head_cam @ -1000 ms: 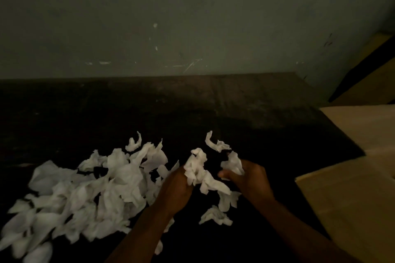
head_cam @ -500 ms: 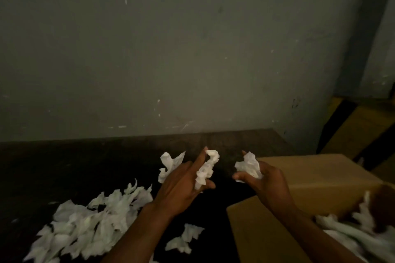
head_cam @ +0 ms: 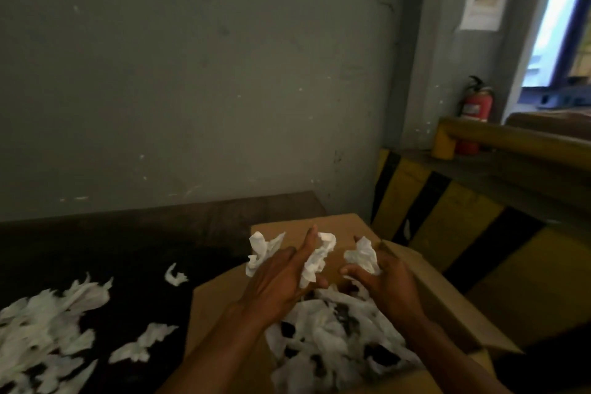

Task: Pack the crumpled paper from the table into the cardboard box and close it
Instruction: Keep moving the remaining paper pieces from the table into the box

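An open cardboard box (head_cam: 435, 291) stands at the right end of the dark table (head_cam: 134, 233), with white crumpled paper inside (head_cam: 332, 339). My left hand (head_cam: 281, 278) holds crumpled paper pieces (head_cam: 316, 259) between its fingers, above the box. Just to its right, my right hand (head_cam: 387, 278) grips another crumpled paper wad (head_cam: 363, 254) over the box opening. A pile of loose crumpled paper (head_cam: 41, 329) lies on the table at the lower left, with a few stray pieces (head_cam: 140, 342) closer to the box.
A grey wall rises behind the table. A yellow-and-black striped barrier (head_cam: 463, 217) stands to the right of the box. A red fire extinguisher (head_cam: 475, 112) is farther back by the wall corner. The box's flaps (head_cam: 303, 227) stick out on the far and left sides.
Both hands lifted from the table with paper in them and moved right, ending over the open box. The view swung right and up, away from the pile.
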Tool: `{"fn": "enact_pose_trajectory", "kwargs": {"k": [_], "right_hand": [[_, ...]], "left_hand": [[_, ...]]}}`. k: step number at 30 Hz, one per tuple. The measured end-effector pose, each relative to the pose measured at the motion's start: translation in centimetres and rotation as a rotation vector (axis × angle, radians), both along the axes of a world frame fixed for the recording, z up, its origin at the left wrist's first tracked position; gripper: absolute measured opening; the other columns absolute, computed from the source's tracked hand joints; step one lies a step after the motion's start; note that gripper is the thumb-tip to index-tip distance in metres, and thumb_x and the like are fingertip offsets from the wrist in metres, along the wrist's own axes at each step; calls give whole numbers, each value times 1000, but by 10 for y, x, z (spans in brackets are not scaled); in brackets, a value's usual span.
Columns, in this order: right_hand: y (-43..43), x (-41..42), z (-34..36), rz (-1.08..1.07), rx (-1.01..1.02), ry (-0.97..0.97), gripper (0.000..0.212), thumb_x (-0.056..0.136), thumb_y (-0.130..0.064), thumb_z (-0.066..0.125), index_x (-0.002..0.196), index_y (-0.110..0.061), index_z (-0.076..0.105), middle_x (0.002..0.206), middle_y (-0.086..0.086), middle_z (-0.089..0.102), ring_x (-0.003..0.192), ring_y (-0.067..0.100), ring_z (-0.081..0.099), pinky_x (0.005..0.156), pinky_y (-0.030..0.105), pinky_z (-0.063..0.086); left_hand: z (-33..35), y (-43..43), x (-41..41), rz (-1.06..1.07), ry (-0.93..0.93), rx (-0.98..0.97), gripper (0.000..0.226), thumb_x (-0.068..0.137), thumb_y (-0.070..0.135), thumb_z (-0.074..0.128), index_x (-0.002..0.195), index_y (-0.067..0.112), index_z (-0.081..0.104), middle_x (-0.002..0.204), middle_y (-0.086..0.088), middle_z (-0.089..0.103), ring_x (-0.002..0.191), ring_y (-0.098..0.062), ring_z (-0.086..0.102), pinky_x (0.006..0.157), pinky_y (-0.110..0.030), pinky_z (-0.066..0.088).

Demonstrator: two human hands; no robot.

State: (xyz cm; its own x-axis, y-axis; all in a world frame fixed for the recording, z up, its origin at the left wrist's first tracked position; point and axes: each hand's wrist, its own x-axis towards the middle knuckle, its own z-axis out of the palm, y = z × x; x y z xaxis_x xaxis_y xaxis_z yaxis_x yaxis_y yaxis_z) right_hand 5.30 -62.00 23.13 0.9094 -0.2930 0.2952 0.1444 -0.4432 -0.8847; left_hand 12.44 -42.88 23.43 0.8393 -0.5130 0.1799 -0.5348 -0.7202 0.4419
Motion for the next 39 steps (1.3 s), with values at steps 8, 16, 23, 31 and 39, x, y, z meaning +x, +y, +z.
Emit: {"fn": "enact_pose_trajectory", "kwargs": {"k": [8,16,23,31,39], "right_hand": [[-50,-23,-52,-25,-187,140,23,72,-46,77,90,-38,65,90,-22,60,81,-8,56,65,9,37],[-65,-13,-71,2,-375,185,67,63,-84,56,114,-41,61,116,-17,62,106,3,56,89,35,51],[-64,-9,-63,-85,-483,154,70,76,-76,42,133,-36,47,136,-8,51,124,17,48,99,46,44],[-30,7,-50,-57,-350,113,63,82,-60,55,137,-34,42,141,1,48,125,22,48,98,46,46],[93,42,-36,164,-338,26,56,89,-45,57,139,-25,42,142,4,44,128,22,43,105,38,36]], "left_hand": [[-44,-48,-30,-92,144,86,87,86,62,50,137,52,-20,160,-1,5,146,-23,6,115,-38,11],[-66,-54,-31,-112,246,85,111,75,55,71,144,48,-16,158,1,10,142,-23,21,112,-39,28],[-51,-50,-20,-49,238,23,104,72,60,71,151,32,8,158,4,18,142,-20,23,112,-37,27],[-40,-26,-17,129,41,-259,63,90,47,57,144,20,37,148,0,39,134,-17,37,108,-30,32],[-45,83,-18,362,-140,-269,50,94,41,51,140,20,44,141,-4,48,130,-18,43,105,-24,30]]}}
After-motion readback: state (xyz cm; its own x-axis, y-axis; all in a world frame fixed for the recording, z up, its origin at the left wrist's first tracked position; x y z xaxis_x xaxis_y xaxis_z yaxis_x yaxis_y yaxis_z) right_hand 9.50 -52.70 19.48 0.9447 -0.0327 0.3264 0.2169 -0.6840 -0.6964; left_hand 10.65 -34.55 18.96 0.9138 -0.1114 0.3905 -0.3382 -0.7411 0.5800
